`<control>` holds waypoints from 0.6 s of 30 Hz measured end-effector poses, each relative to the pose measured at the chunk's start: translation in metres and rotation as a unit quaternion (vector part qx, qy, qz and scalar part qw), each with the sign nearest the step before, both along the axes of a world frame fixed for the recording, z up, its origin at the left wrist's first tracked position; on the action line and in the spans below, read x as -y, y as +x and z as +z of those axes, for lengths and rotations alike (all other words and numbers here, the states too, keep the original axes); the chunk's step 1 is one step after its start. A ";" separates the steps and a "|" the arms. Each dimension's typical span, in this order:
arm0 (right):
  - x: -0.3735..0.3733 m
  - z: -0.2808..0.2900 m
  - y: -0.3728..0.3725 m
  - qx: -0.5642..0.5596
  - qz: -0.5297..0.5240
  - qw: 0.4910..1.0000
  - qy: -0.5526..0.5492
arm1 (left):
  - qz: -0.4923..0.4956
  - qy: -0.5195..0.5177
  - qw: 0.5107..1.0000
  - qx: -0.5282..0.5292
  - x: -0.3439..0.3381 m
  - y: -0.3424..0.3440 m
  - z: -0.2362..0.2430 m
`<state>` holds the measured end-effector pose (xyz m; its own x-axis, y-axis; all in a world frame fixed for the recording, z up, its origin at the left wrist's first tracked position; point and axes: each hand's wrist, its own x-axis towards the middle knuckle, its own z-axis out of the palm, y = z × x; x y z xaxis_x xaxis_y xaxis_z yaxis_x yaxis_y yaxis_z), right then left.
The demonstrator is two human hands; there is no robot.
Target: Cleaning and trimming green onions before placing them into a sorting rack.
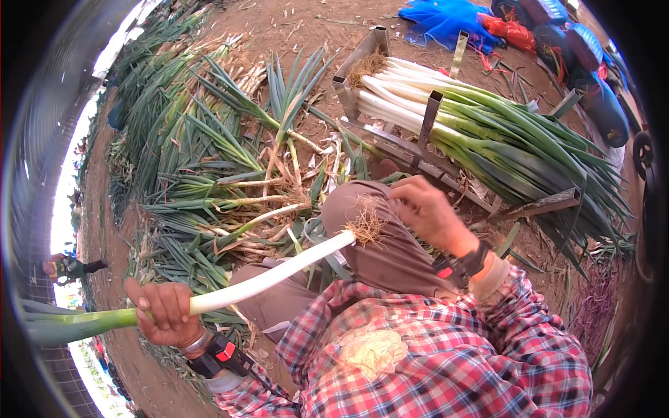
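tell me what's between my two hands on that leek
In the head view, the leek's bare white shaft spans from the left hand to its root tuft beside the right hand, over the knee.

Blue plastic bags (pixel 446 21) lie top right, on soil

- Leek (pixel 272 275) held across the lap bars the way from 8 to 1 o'clock of the left hand (pixel 164 313); its root end (pixel 364 223) lies just beside the right hand (pixel 428 212).
- Knee (pixel 362 209) fills the room under the right hand.
- At 1 o'clock of the right hand, the metal rack (pixel 428 118), packed with leeks (pixel 488 132), blocks passage; its upright bars stand in the way.
- At 10 to 11 o'clock, a loose leek pile (pixel 209 160) covers the ground.
- Bare soil (pixel 293 28) lies open at 12 o'clock, between pile and rack.
- Blue bags (pixel 446 21) crowd the far 1 o'clock corner.
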<state>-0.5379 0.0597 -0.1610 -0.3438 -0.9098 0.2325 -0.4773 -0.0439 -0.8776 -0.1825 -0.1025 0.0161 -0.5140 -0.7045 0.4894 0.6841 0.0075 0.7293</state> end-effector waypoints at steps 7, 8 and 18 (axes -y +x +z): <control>0.022 0.004 0.058 -0.133 0.104 0.978 -0.124 | 0.148 0.050 0.983 0.096 -0.015 -0.039 0.026; 0.023 0.003 0.059 -0.132 0.105 0.978 -0.125 | 0.149 0.049 0.983 0.097 -0.018 -0.035 0.027; 0.024 0.008 0.053 -0.215 0.128 0.953 -0.168 | 0.332 0.163 0.929 0.021 -0.018 -0.022 -0.002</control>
